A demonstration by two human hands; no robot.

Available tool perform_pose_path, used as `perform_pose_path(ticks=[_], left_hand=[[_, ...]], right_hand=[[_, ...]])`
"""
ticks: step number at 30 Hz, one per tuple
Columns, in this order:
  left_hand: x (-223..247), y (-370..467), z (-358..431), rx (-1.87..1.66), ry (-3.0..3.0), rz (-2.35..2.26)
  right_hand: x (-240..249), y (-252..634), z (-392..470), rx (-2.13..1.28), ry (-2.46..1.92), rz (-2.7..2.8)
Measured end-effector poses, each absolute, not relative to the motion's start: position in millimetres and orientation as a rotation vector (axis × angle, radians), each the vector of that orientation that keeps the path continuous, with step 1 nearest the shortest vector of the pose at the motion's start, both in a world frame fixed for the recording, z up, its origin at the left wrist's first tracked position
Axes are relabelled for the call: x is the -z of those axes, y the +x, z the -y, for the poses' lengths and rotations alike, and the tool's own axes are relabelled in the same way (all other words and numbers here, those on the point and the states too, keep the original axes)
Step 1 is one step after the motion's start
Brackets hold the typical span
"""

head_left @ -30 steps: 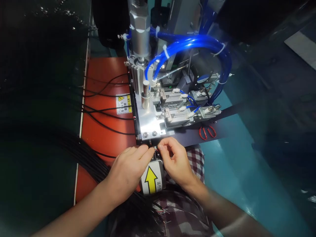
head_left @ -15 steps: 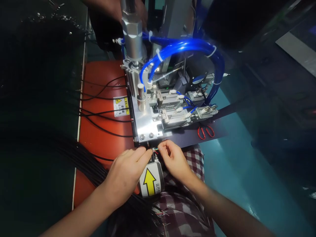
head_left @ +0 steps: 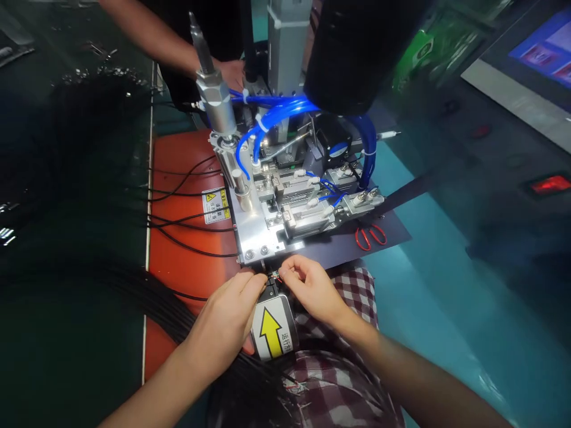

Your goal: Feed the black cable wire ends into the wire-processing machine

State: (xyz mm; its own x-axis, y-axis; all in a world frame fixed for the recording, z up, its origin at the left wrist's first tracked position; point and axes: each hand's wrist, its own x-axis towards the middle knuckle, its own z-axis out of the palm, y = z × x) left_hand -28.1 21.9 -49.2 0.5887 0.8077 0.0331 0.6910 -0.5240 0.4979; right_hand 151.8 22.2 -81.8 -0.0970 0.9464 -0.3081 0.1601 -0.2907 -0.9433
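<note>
On the orange tabletop (head_left: 178, 267), your left hand (head_left: 225, 324) and right hand (head_left: 312, 288) pinch the wire end (head_left: 273, 276) between them at lower centre, just below the machine plate (head_left: 254, 235).

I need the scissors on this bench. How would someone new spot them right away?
Start at the metal machine with blue hoses in the middle of the bench. At its right front corner lies a dark sheet; the scissors lie flat on it. Their red loop handles are the only red tool there.
</note>
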Motion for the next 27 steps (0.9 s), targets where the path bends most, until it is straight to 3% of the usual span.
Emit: perform_pose_path(ticks=[8, 14, 18, 27], left_hand=[[45, -28, -21, -0.320, 2.436, -1.225], [49, -28, -20, -0.326, 2.552, -1.188], [50, -28, -20, -0.322, 2.558, -1.186], [52, -28, -20, -0.342, 2.595, -1.167]], right_hand=[[83, 154, -23, -1.529, -1.475, 1.218], [69, 150, -22, -1.096, -1.628, 1.558], [72, 140, -17, -0.986, -1.673, 1.519], [77, 134, -19, -1.100, -1.580, 1.331]])
